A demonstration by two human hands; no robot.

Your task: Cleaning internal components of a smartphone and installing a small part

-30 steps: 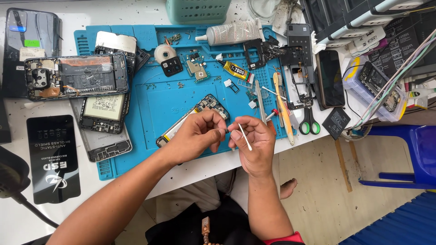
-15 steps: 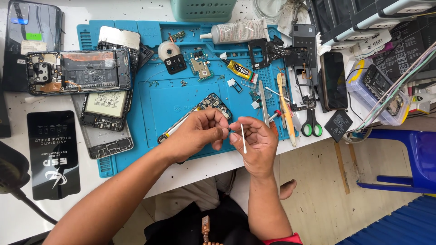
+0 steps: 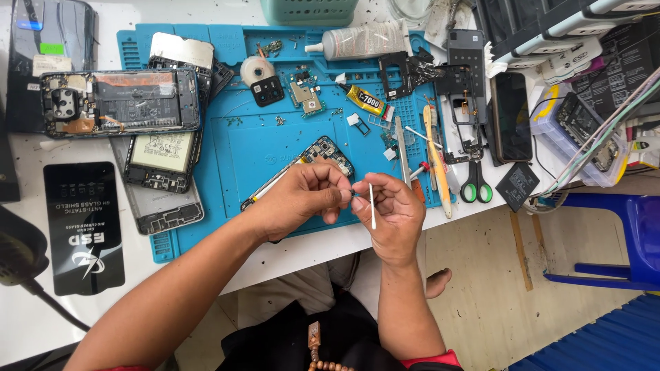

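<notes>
Together, hands [image 3: 302, 199] around swab [image 3: 372, 205]

One pair of scissors [image 3: 476, 187], two glue tubes [image 3: 364, 42] [image 3: 366, 102] (one clear, one yellow), one blue mat [image 3: 227, 148]

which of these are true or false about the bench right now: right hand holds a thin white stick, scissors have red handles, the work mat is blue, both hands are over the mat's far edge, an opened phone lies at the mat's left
1. The right hand holds a thin white stick. True.
2. The scissors have red handles. False: the handles are green.
3. The work mat is blue. True.
4. Both hands are over the mat's far edge. False: the right hand and left hand meet at its near edge.
5. An opened phone lies at the mat's left. True.
</notes>
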